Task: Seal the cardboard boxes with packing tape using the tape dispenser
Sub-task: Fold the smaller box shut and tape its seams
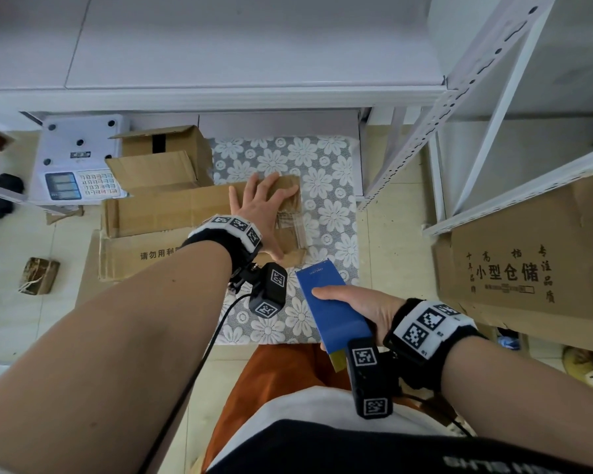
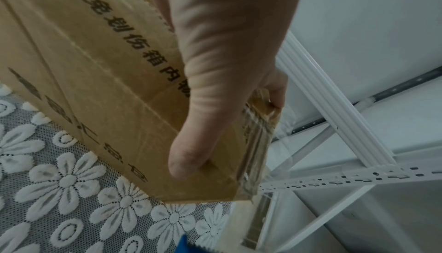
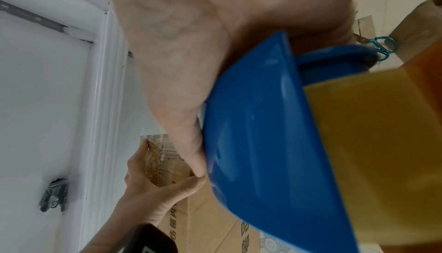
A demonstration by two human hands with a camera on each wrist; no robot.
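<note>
Brown cardboard box (image 1: 199, 210), long, lying on its side across a flower-patterned lace mat, black Chinese print along its faces. Right end (image 2: 253, 143) closed and covered with strips of wrinkled clear packing tape, one loose strip hanging off toward the mat. Blue plastic tape dispenser (image 1: 329, 309), smooth curved shell, held above the mat just near of the box's taped end, apart from it. Yellowish-brown tape roll (image 3: 373, 153) showing at the dispenser's rear.
</note>
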